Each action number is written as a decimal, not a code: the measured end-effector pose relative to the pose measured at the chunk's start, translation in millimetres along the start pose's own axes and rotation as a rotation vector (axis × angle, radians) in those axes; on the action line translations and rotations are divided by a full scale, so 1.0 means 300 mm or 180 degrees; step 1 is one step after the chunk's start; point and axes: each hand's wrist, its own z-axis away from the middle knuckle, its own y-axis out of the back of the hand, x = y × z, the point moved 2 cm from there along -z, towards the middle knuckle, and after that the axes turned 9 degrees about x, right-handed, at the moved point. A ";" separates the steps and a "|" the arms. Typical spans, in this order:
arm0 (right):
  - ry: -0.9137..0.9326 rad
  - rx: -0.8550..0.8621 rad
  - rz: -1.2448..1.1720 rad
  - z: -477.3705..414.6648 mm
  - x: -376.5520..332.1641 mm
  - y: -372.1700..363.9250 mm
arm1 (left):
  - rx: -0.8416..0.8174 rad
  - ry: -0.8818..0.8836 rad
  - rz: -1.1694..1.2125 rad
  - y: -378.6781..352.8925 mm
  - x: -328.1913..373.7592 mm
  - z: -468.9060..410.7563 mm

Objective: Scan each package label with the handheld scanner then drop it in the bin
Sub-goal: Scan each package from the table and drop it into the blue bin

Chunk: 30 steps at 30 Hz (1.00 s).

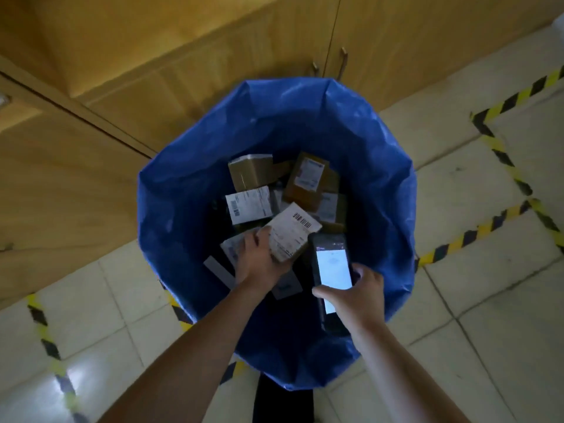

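I look straight down into a bin lined with a blue bag (189,190). My left hand (259,257) grips a small package (293,233) over the bin's mouth, its white label with a red-lit barcode facing up. My right hand (354,297) holds the black handheld scanner (331,264) just right of that package, its bright screen facing me and its top end pointing at the label. Several brown cardboard packages with white labels (248,204) lie at the bottom of the bin.
Wooden cabinets (183,56) stand behind and to the left of the bin. The tiled floor (488,300) carries yellow-black hazard tape (500,218) on the right and another strip at the lower left.
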 end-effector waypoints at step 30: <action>0.0674 -0.0299 0.0267 0.228 0.012 0.175 | 0.0161 -0.0333 -0.0197 0.289 -0.043 0.223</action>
